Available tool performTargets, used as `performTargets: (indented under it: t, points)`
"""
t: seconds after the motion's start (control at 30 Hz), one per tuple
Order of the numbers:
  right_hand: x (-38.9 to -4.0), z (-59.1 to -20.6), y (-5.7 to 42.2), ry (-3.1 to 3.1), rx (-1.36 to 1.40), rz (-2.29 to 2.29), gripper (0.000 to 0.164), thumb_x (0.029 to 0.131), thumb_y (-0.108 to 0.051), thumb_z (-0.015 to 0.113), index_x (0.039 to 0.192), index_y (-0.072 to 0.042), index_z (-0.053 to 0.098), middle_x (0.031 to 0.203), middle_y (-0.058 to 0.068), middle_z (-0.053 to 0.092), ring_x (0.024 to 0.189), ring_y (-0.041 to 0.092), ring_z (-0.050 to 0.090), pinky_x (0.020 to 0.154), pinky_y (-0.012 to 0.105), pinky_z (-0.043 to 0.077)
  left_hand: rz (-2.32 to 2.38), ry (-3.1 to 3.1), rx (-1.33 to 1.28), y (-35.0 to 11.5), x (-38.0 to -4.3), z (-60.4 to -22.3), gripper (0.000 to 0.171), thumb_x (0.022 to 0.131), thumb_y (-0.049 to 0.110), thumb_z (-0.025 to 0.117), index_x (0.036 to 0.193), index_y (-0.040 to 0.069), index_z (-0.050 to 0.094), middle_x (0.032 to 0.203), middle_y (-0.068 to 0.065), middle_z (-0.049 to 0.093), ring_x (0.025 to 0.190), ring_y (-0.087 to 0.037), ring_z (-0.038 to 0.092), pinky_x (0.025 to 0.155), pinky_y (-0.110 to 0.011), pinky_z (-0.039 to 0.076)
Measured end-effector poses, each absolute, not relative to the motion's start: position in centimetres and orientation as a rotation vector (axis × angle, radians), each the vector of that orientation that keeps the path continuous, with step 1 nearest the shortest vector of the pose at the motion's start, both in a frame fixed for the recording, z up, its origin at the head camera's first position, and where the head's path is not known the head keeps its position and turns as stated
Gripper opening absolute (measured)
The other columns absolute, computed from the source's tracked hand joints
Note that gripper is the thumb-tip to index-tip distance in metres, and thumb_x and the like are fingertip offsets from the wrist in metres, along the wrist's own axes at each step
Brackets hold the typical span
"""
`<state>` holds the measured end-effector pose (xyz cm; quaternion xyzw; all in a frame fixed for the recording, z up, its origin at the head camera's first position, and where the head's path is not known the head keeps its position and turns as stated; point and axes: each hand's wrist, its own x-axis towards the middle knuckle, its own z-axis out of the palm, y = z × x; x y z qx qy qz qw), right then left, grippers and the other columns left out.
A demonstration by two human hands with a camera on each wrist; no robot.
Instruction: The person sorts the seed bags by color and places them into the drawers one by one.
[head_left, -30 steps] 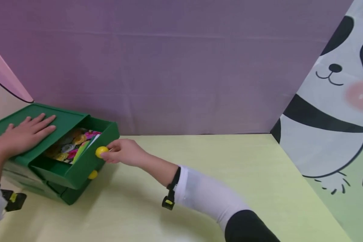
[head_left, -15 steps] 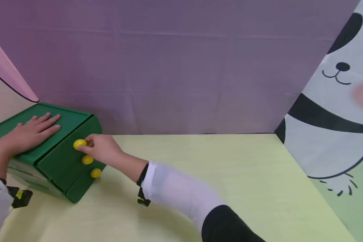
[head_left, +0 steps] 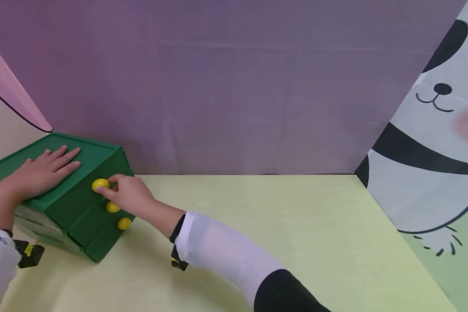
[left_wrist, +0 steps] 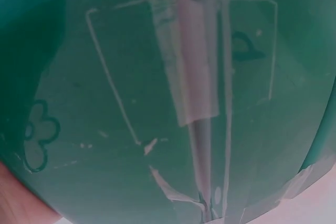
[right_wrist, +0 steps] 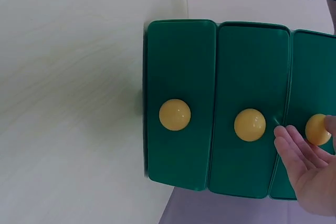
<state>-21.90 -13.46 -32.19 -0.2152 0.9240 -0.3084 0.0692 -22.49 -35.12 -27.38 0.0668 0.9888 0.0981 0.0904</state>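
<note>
A green drawer cabinet [head_left: 89, 156] stands at the left of the table, its three drawers pushed in flush. Each drawer front carries a round yellow knob. My left hand [head_left: 43, 175] lies flat on the cabinet top with fingers spread. My right hand [head_left: 130, 195] pinches the top knob [head_left: 100, 185] between thumb and finger. In the right wrist view the middle knob [right_wrist: 250, 125] and the bottom knob [right_wrist: 175, 114] are untouched. Green cabinet plastic [left_wrist: 121, 87] with clear tape over it fills the left wrist view. The drawers' contents are hidden.
The pale yellow table [head_left: 281, 234] stretches right from the cabinet. A purple cloth [head_left: 234, 95] hangs along the back edge. A panda-printed panel [head_left: 421, 182] stands on the right, and a pink and beige panel [head_left: 11, 117] on the left.
The top drawer stood out a second ago, showing colourful items inside. My right hand has moved left with its knob, and the drawer is now closed. My left hand stays on top.
</note>
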Motion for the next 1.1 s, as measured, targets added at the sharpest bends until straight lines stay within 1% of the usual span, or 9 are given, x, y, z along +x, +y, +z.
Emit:
performTargets:
  t: [0.27, 0.47, 0.6, 0.77, 0.83, 0.93, 1.0, 1.03, 1.1]
  points:
    - [-22.6, -32.2, -11.7, 2.687, -0.66, -1.065, 0.045, 0.094, -0.054, 0.054, 0.128, -0.026, 0.061, 0.089, -0.013, 0.07, 0.071, -0.005, 0.057, 0.06, 0.01, 0.045, 0.314, 2.95, 0.182, -34.8, -22.2, -27.2, 0.072, 0.104, 0.052, 0.016, 0.153, 0.004, -0.007, 0.152, -0.033, -0.017, 0.134, -0.06, -0.018, 0.101, -0.078, -0.007]
    - [-24.0, -33.0, -6.7, 2.46, -0.6, -1.466, 0.048, 0.095, -0.047, 0.056, 0.126, -0.012, 0.062, 0.096, 0.0, 0.074, 0.075, 0.002, 0.065, 0.07, 0.016, 0.052, 0.325, 2.945, 0.175, -34.7, -22.2, -27.1, 0.073, 0.103, 0.052, 0.017, 0.153, 0.005, -0.007, 0.152, -0.032, -0.018, 0.134, -0.059, -0.019, 0.102, -0.078, -0.008]
    - [-25.0, -33.6, -2.1, 2.429, -0.503, -1.606, 0.05, 0.095, -0.046, 0.056, 0.129, -0.01, 0.059, 0.103, 0.003, 0.072, 0.09, 0.012, 0.069, 0.079, 0.022, 0.056, 0.329, 2.954, 0.176, -34.5, -22.3, -27.0, 0.073, 0.103, 0.053, 0.017, 0.153, 0.005, -0.007, 0.152, -0.032, -0.017, 0.134, -0.059, -0.019, 0.102, -0.077, -0.009]
    - [-25.0, -34.6, 5.6, 2.601, -0.404, -1.603, 0.048, 0.1, -0.041, 0.051, 0.133, -0.006, 0.055, 0.112, 0.01, 0.07, 0.104, 0.022, 0.067, 0.089, 0.034, 0.055, 0.327, 2.952, 0.182, -34.4, -22.6, -27.3, 0.074, 0.103, 0.052, 0.018, 0.153, 0.002, -0.003, 0.152, -0.035, -0.013, 0.135, -0.06, -0.016, 0.102, -0.078, -0.005]
    - [-24.7, -35.0, 9.0, 2.702, -0.335, -1.567, 0.048, 0.101, -0.04, 0.05, 0.134, -0.006, 0.055, 0.116, 0.013, 0.069, 0.109, 0.025, 0.065, 0.094, 0.039, 0.053, 0.348, 2.959, 0.166, -34.4, -22.7, -27.3, 0.074, 0.103, 0.052, 0.02, 0.152, 0.001, -0.002, 0.152, -0.036, -0.011, 0.135, -0.061, -0.012, 0.102, -0.079, -0.001]
    - [-23.8, -35.3, 14.0, 2.825, -0.211, -1.487, 0.049, 0.101, -0.041, 0.047, 0.138, -0.009, 0.051, 0.126, 0.015, 0.064, 0.119, 0.03, 0.06, 0.101, 0.044, 0.049, 0.411, 3.017, 0.112, -34.3, -22.5, -27.1, 0.075, 0.103, 0.051, 0.02, 0.152, -0.001, -0.002, 0.15, -0.041, -0.002, 0.132, -0.066, 0.002, 0.101, -0.079, 0.009]
    - [-22.9, -35.4, 17.1, 2.889, -0.131, -1.415, 0.05, 0.102, -0.041, 0.046, 0.141, -0.01, 0.047, 0.132, 0.016, 0.061, 0.123, 0.033, 0.056, 0.104, 0.047, 0.046, 0.467, 3.065, 0.05, -33.9, -22.1, -26.8, 0.075, 0.103, 0.052, 0.018, 0.152, 0.0, -0.004, 0.149, -0.043, 0.002, 0.13, -0.067, 0.007, 0.1, -0.078, 0.013]
    - [-22.4, -35.4, 18.5, 2.915, -0.092, -1.374, 0.052, 0.102, -0.042, 0.045, 0.143, -0.01, 0.045, 0.135, 0.016, 0.058, 0.125, 0.036, 0.054, 0.105, 0.049, 0.044, 0.493, 3.097, 0.024, -33.6, -21.9, -26.6, 0.075, 0.103, 0.052, 0.017, 0.153, 0.001, -0.004, 0.149, -0.043, 0.004, 0.129, -0.067, 0.009, 0.1, -0.078, 0.015]
    - [-21.3, -35.5, 21.0, 2.966, -0.021, -1.293, 0.056, 0.102, -0.044, 0.043, 0.146, -0.01, 0.039, 0.141, 0.017, 0.053, 0.128, 0.041, 0.05, 0.107, 0.053, 0.04, 0.529, 3.166, -0.025, -32.6, -21.1, -26.2, 0.074, 0.103, 0.052, 0.016, 0.153, 0.002, -0.005, 0.151, -0.041, 0.003, 0.133, -0.064, 0.008, 0.101, -0.077, 0.014]
